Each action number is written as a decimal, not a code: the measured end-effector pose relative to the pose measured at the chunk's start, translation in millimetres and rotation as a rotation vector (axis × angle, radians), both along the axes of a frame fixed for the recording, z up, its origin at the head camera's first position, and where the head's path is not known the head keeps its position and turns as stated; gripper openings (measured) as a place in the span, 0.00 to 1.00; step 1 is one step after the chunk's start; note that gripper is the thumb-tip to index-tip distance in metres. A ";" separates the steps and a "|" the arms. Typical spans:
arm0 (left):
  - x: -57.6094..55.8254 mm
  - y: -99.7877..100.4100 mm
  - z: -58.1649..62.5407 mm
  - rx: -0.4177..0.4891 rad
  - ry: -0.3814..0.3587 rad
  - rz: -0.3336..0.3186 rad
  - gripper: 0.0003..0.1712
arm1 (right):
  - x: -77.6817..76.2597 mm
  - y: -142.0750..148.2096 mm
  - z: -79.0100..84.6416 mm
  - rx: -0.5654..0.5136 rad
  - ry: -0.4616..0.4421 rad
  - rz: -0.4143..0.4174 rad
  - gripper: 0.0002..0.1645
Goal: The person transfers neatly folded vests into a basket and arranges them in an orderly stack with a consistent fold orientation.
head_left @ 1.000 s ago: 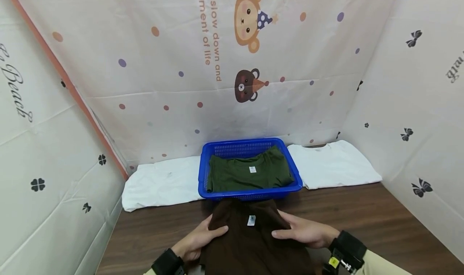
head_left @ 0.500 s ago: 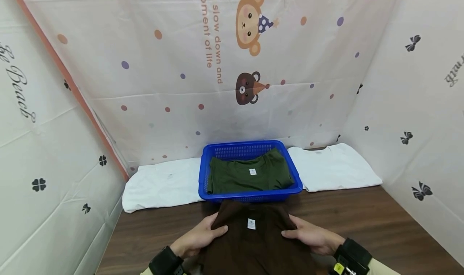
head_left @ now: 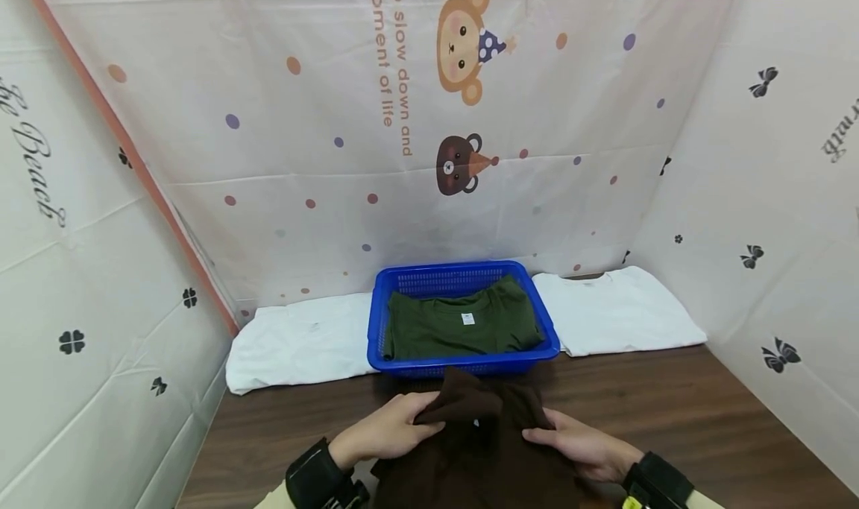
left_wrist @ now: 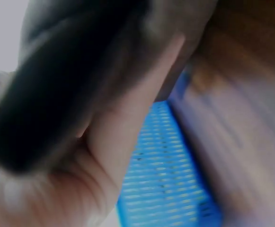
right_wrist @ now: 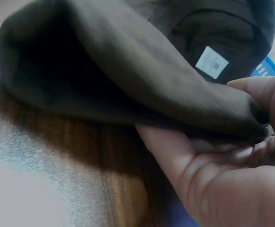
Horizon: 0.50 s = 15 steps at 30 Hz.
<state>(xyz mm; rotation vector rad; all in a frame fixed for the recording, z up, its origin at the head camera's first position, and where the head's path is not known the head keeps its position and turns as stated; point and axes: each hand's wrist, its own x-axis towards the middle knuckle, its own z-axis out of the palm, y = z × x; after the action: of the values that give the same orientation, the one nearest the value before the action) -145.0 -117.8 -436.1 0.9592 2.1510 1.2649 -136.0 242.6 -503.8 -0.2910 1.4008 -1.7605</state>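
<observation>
A dark brown shirt [head_left: 470, 468] lies in front of the basket in the head view. My left hand [head_left: 392, 428] pinches its left shoulder between thumb and fingers, drawing that fabric up and inward over the neckline. On the other side, my right hand [head_left: 585, 443] pinches the right shoulder, thumb on top. The right wrist view shows the thumb and fingers gripping the brown cloth [right_wrist: 142, 61], with the white neck label [right_wrist: 212, 62] inside the collar; in the head view the raised fold nearly covers that label. Dark fabric [left_wrist: 57, 94] blurs across the left wrist view.
Just beyond the shirt stands a blue plastic basket [head_left: 463, 362] holding a folded dark green shirt [head_left: 436, 326]. Folded white garments lie left [head_left: 305, 341] and right [head_left: 617, 315] of it. The wooden table [head_left: 282, 427] ends at printed sheets [head_left: 268, 136] hung around it.
My left hand has moved right and inward, bringing the left shoulder over so the label is mostly covered. My right hand has shifted slightly right. Basket and white garments stay put.
</observation>
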 end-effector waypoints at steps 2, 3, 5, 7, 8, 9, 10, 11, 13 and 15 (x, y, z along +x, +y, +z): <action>-6.4 3.7 -6.5 -0.011 0.124 -0.060 0.16 | 0.6 -0.5 -1.0 -0.007 -0.015 0.000 0.37; -6.9 5.9 -3.2 -0.016 0.164 -0.082 0.15 | 1.1 -0.3 -1.7 -0.012 -0.022 -0.001 0.37; -6.8 10.4 4.7 -0.023 0.234 -0.118 0.13 | 1.9 0.6 -3.8 -0.019 -0.031 -0.004 0.35; -5.4 15.7 15.3 -0.037 0.294 -0.142 0.11 | 2.6 1.5 -6.0 -0.027 -0.039 -0.005 0.34; -4.4 18.6 20.9 -0.044 0.312 -0.150 0.11 | 2.8 1.9 -6.9 -0.027 -0.039 -0.008 0.33; 1.9 21.3 39.1 -0.060 0.284 -0.141 0.11 | 2.9 2.2 -8.0 -0.025 -0.036 -0.015 0.32; 2.8 23.9 44.8 -0.068 0.300 -0.144 0.11 | 2.9 2.3 -9.0 -0.019 -0.032 -0.026 0.31; 3.5 26.1 50.0 -0.073 0.308 -0.145 0.11 | 2.8 2.3 -9.8 -0.011 -0.027 -0.038 0.31; 4.3 29.6 60.0 -0.083 0.312 -0.135 0.12 | 3.1 2.0 -11.3 0.011 -0.021 -0.068 0.31; 4.5 30.7 68.4 -0.086 0.313 -0.122 0.14 | 3.6 1.5 -12.6 0.031 -0.013 -0.100 0.32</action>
<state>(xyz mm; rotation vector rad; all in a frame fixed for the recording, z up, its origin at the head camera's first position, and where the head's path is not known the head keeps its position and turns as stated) -140.6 -87.2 -367.7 1.3016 2.3147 1.0107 -132.4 244.1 -516.3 -0.1954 1.4543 -1.8165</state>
